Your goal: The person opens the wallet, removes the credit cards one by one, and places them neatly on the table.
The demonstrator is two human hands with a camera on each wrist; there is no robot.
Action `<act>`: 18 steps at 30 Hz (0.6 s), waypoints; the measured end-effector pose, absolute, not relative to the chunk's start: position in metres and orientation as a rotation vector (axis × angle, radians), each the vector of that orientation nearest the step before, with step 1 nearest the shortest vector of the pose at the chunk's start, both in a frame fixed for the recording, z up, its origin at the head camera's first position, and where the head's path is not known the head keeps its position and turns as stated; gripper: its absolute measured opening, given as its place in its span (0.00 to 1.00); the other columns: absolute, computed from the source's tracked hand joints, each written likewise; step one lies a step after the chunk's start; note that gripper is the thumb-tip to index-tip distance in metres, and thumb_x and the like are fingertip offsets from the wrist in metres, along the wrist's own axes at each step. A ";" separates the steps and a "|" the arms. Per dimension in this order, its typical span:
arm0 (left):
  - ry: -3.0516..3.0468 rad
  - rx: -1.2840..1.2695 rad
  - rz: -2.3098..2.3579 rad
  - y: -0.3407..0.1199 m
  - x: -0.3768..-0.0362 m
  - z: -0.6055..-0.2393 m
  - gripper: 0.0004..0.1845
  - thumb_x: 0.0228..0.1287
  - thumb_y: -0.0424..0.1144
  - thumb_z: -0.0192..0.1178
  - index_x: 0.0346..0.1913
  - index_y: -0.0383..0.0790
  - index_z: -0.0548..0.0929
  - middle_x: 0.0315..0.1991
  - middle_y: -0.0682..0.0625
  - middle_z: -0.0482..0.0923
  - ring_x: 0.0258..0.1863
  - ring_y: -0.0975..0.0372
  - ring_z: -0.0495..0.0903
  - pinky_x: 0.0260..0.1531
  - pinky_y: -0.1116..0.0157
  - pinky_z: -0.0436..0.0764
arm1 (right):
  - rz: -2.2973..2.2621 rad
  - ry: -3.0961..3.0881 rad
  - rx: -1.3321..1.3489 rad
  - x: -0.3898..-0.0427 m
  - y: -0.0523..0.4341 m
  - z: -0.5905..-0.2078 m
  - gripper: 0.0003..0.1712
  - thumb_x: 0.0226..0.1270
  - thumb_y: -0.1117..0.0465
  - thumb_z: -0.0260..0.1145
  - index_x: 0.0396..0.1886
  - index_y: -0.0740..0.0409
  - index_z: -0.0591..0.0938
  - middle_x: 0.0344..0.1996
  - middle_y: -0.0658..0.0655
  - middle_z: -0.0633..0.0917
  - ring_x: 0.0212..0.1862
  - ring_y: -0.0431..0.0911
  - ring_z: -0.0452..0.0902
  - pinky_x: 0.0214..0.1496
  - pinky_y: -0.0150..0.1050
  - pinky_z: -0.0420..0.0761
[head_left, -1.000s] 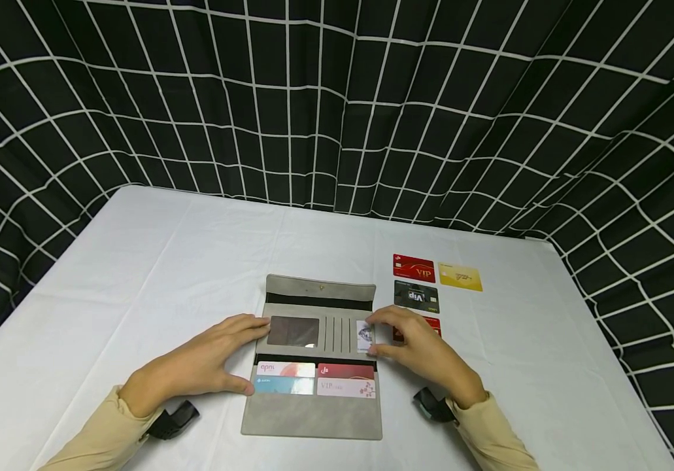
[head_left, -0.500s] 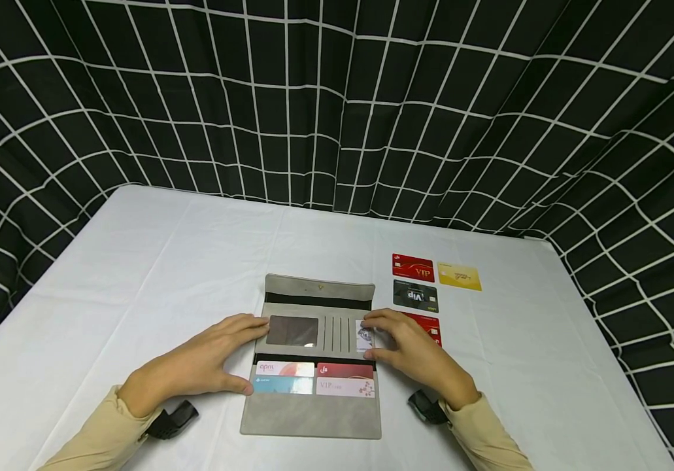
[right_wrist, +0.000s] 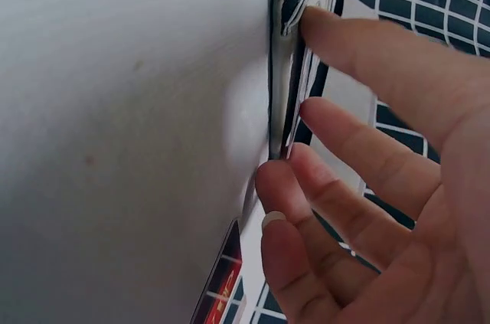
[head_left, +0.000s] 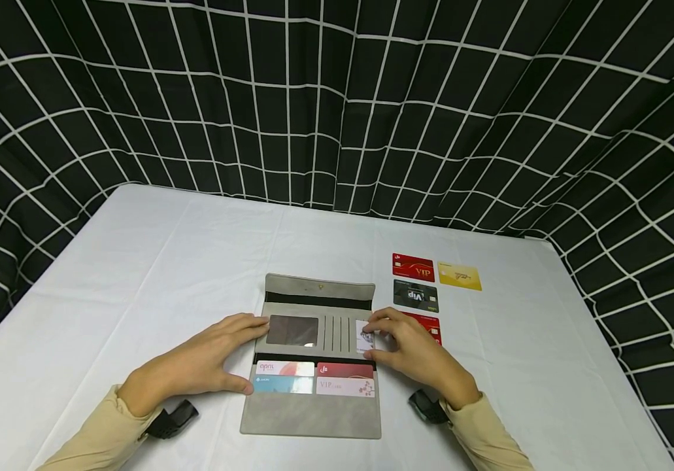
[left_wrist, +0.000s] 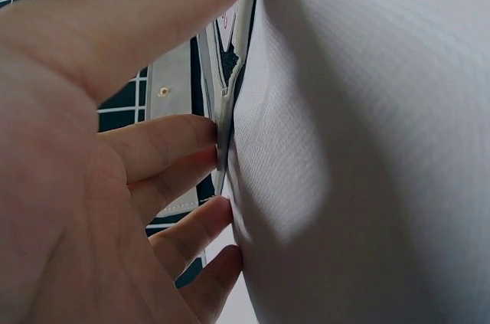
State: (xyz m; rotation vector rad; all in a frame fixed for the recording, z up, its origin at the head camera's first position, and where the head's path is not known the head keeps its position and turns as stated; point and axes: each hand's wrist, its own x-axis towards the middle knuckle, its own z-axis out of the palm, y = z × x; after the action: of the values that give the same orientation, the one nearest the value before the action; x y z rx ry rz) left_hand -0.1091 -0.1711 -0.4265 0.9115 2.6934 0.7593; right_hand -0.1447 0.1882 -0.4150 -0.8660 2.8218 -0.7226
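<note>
A grey wallet lies unfolded on the white table, with several cards in its lower pockets, among them a pink VIP card and a blue card. A white card with a dark print sits partly in the upper section's right slot. My right hand is at that card, index fingertip over its face and thumb at its lower edge; the right wrist view has the fingertips along the wallet's side. My left hand rests at the wallet's left edge, fingers and thumb spread and touching it.
To the right of the wallet lie a red VIP card, a yellow card, a black VIP card and another red card, partly hidden by my right hand. A black curtain with white grid lines surrounds the table.
My right index fingertip has shifted from the white card's right edge onto its face, and the hand has moved slightly left. More of the lower red card shows. My left hand stays put.
</note>
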 end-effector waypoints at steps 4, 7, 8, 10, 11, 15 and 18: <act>2.690 0.901 0.766 -0.171 -0.109 -0.427 0.49 0.49 0.58 0.72 0.70 0.34 0.70 0.73 0.44 0.66 0.73 0.45 0.62 0.69 0.41 0.65 | -0.706 2.825 -0.857 -0.145 0.189 -0.415 0.19 0.55 0.55 0.77 0.46 0.55 0.88 0.49 0.50 0.83 0.50 0.44 0.79 0.52 0.42 0.81; 2.689 0.897 0.769 -0.171 -0.109 -0.427 0.49 0.49 0.59 0.72 0.70 0.34 0.70 0.73 0.44 0.66 0.73 0.45 0.62 0.69 0.41 0.65 | -0.691 2.819 -0.849 -0.145 0.191 -0.415 0.19 0.55 0.55 0.76 0.46 0.54 0.87 0.49 0.49 0.82 0.49 0.43 0.78 0.52 0.41 0.81; 2.689 0.899 0.768 -0.171 -0.109 -0.427 0.49 0.49 0.59 0.72 0.70 0.34 0.70 0.73 0.44 0.66 0.73 0.45 0.62 0.69 0.41 0.65 | -0.687 2.816 -0.847 -0.145 0.191 -0.415 0.19 0.55 0.55 0.76 0.46 0.54 0.87 0.49 0.49 0.82 0.49 0.43 0.78 0.51 0.41 0.81; 2.689 0.901 0.768 -0.171 -0.109 -0.427 0.49 0.49 0.59 0.72 0.70 0.34 0.70 0.73 0.44 0.66 0.72 0.46 0.63 0.69 0.42 0.65 | -0.689 2.811 -0.838 -0.146 0.193 -0.414 0.19 0.55 0.55 0.77 0.46 0.54 0.87 0.49 0.48 0.82 0.49 0.42 0.78 0.52 0.40 0.81; 2.690 0.901 0.768 -0.171 -0.109 -0.427 0.49 0.49 0.59 0.72 0.70 0.34 0.70 0.73 0.44 0.66 0.72 0.46 0.63 0.69 0.42 0.65 | -0.690 2.808 -0.836 -0.146 0.195 -0.413 0.19 0.55 0.55 0.77 0.46 0.55 0.87 0.48 0.48 0.82 0.49 0.42 0.78 0.52 0.41 0.81; 2.691 0.902 0.766 -0.171 -0.109 -0.427 0.49 0.49 0.59 0.72 0.70 0.34 0.70 0.73 0.44 0.65 0.73 0.46 0.62 0.69 0.42 0.65 | -0.693 2.794 -0.826 -0.146 0.197 -0.412 0.21 0.55 0.57 0.76 0.49 0.57 0.86 0.49 0.49 0.82 0.51 0.43 0.78 0.56 0.43 0.81; 2.691 0.902 0.764 -0.171 -0.109 -0.427 0.49 0.49 0.60 0.72 0.70 0.35 0.70 0.73 0.44 0.65 0.73 0.46 0.62 0.69 0.42 0.65 | -0.688 2.780 -0.809 -0.146 0.197 -0.412 0.26 0.56 0.56 0.76 0.55 0.58 0.84 0.52 0.51 0.81 0.52 0.43 0.77 0.57 0.45 0.81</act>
State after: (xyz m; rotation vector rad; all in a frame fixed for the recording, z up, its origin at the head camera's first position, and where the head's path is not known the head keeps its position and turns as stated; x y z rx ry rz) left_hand -0.1092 -0.1711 -0.4269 0.9016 2.6907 0.7641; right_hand -0.1461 0.1969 -0.4123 -0.8091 2.7803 -0.6879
